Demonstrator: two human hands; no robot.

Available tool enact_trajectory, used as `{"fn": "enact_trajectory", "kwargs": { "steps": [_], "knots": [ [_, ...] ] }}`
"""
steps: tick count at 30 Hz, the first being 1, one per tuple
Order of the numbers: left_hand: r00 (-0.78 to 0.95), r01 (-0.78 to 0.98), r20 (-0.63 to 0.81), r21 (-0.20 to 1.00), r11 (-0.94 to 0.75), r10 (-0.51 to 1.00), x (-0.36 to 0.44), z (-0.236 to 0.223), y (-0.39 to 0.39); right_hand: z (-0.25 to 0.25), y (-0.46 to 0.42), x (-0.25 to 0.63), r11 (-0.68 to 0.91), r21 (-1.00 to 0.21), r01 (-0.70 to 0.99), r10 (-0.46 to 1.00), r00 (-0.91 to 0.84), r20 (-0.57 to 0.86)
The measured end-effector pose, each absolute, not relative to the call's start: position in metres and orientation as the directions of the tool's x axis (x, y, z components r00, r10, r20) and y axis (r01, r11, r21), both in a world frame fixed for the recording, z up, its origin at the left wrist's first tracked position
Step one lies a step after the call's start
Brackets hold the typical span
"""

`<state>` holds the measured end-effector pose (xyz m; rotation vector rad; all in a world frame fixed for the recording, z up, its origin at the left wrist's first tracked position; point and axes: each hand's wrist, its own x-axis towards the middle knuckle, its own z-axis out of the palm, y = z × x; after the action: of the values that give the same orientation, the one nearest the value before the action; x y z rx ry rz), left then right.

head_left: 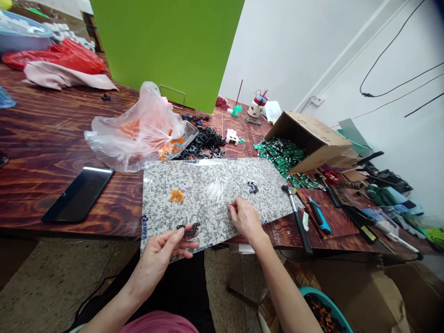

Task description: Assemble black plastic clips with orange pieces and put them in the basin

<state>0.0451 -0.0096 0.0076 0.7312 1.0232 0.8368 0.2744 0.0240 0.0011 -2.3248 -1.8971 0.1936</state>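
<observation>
My left hand [165,247] pinches a small black plastic part [190,230] between thumb and fingers, just over the near edge of the speckled grey board [204,175]. At the board's middle, my right hand [247,218] has its fingers curled together beside a heap of thin silvery pins [218,190]. Whatever its fingertips hold, if anything, is too small to make out. A little pile of orange parts [176,196] lies on the left of the board. Several black parts [253,187] sit on its right side.
Behind the board are a plastic bag [138,134] of orange parts and a black heap [208,141]. A cardboard box [312,138] spills green circuit boards [282,152]. A hammer [299,222] and blue cutter [319,215] lie right, a tablet [79,194] left.
</observation>
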Motion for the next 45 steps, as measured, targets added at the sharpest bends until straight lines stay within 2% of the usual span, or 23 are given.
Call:
{"fn": "enact_trajectory", "kwargs": {
  "steps": [4,8,11,14,16,24,38,45],
  "knots": [
    [0.287,-0.234,-0.428,0.837,0.496,0.857,0.045,0.008,-0.01,0.001,0.026,0.274,-0.198,-0.201,0.959,0.978,0.207,0.025],
    [0.237,-0.27,-0.414,0.841,0.469,0.879,0.044,0.007,-0.011,0.013,0.019,0.268,-0.181,-0.271,0.945,0.977,0.203,0.057],
    [0.22,-0.313,-0.384,0.843,0.438,0.897,0.045,0.005,-0.011,0.027,0.0,0.247,-0.04,-0.445,0.894,0.992,0.088,0.087],
    [0.224,-0.342,-0.346,0.847,0.406,0.911,0.047,0.005,-0.011,0.034,-0.024,0.216,0.172,-0.675,0.718,0.983,-0.086,0.159],
    [0.241,-0.349,-0.31,0.857,0.38,0.92,0.047,0.006,-0.012,0.032,-0.034,0.199,0.232,-0.729,0.643,0.973,-0.144,0.183],
    [0.275,-0.322,-0.265,0.88,0.348,0.924,0.044,0.004,-0.014,0.019,-0.034,0.186,0.278,-0.732,0.622,0.961,-0.171,0.219],
    [0.286,-0.27,-0.273,0.897,0.351,0.919,0.044,0.003,-0.019,0.02,-0.04,0.182,0.178,-0.8,0.573,0.984,-0.107,0.143],
    [0.228,-0.211,-0.247,0.931,0.296,0.942,0.046,0.001,-0.02,0.022,-0.042,0.178,0.161,-0.805,0.571,0.987,-0.079,0.142]
  ]
}}
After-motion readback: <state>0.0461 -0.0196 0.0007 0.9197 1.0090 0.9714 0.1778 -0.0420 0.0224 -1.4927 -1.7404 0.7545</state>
